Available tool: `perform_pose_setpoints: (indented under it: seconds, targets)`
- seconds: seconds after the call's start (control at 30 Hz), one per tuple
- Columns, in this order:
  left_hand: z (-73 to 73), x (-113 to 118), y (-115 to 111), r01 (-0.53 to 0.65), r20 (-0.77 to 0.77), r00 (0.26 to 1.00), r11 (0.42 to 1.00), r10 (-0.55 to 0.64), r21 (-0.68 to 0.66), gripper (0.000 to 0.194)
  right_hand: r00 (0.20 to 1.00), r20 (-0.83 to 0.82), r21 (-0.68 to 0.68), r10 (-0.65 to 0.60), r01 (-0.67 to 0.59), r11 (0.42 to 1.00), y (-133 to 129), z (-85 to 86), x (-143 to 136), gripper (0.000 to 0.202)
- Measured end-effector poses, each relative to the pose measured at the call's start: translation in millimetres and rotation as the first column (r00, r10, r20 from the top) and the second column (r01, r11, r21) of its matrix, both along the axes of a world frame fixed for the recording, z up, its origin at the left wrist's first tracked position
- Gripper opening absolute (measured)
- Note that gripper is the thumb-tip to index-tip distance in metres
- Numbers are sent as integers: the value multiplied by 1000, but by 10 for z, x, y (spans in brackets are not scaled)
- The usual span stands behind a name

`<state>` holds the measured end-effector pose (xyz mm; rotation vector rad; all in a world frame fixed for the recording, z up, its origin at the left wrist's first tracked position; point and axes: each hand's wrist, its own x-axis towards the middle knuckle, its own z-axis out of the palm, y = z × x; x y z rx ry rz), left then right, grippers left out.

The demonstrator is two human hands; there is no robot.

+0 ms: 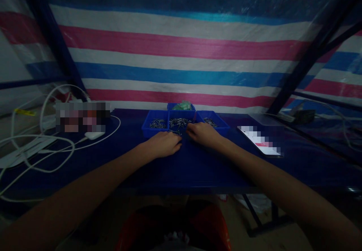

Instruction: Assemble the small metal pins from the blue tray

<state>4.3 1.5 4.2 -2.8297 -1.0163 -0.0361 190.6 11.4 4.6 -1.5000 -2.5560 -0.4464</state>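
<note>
My left hand [164, 144] rests low over the blue table, in front of the left and middle bins, with its fingers curled together. Anything between those fingers is too dark to make out. My right hand [204, 134] is at the front of the middle and right bins, fingers bent inward in a pinch whose contents I cannot see. Small metal pieces like screws or nails fill part of the left blue bin [146, 124], the middle blue bin [168, 119] and the right blue bin [222, 123]. A few more metal pieces [175, 132] show between my hands.
Behind the middle bin, another blue bin holds a green plastic bag [182, 105]. A lit phone [258, 141] lies to the right on the blue table [192, 171]. White cables [72, 151] and a white charger [94, 134] spread over the left side. Striped sheeting [181, 49] hangs behind.
</note>
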Motion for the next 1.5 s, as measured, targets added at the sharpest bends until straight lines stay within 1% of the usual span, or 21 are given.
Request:
perform_pose_setpoints:
  seconds: [0.23, 0.47, 0.53, 0.6, 0.7, 0.8, 0.87, 0.93, 1.1, 1.33, 1.5]
  targets:
    - [2, 2, 2, -12, 11, 1000, 1000, 12, -25, 28, 998, 4, -4, -56, 56, 998, -32, 6, -25, 24]
    - [11, -1, -6, 10, 10, 1000, 1000, -10, -6, 25, 998, -69, -18, -9, 8, 1000, -10, 46, 11, 22]
    - [-1, 1, -8, -3, 33, 999, 1000, 2, 29, 24, 995, -91, -34, 49, -52, 998, -6, 73, 33, 21]
    - [-12, 4, -11, -43, 64, 997, 997, 38, 66, 25, 983, -105, -87, 148, -157, 984, -5, 91, 48, 19]
    - [-25, 7, -10, -69, 75, 995, 996, 65, 57, 24, 950, -127, -205, 284, -305, 930, -7, 86, 51, 14]
    - [-23, 5, -4, -52, 44, 998, 998, 50, 28, 21, 922, -168, -283, 349, -384, 879, -11, 63, 44, 9]
    - [-13, 4, -4, -47, 23, 999, 998, 46, 34, 20, 908, -196, -314, 371, -416, 853, -15, 58, 42, 8]
    - [-1, 6, -9, -39, 7, 999, 998, 39, 44, 19, 904, -212, -336, 372, -425, 841, -19, 64, 42, 7]
    - [9, 10, -22, -24, -4, 1000, 998, 24, 65, 20, 902, -228, -351, 366, -426, 834, -32, 90, 36, 6]
    - [16, 10, -40, -6, -1, 1000, 995, 6, 99, 21, 910, -205, -339, 359, -410, 847, -60, 98, 33, 6]
    - [18, 7, -33, 5, 13, 1000, 997, -6, 80, 20, 924, -203, -366, 324, -378, 850, -76, 114, 32, 5]
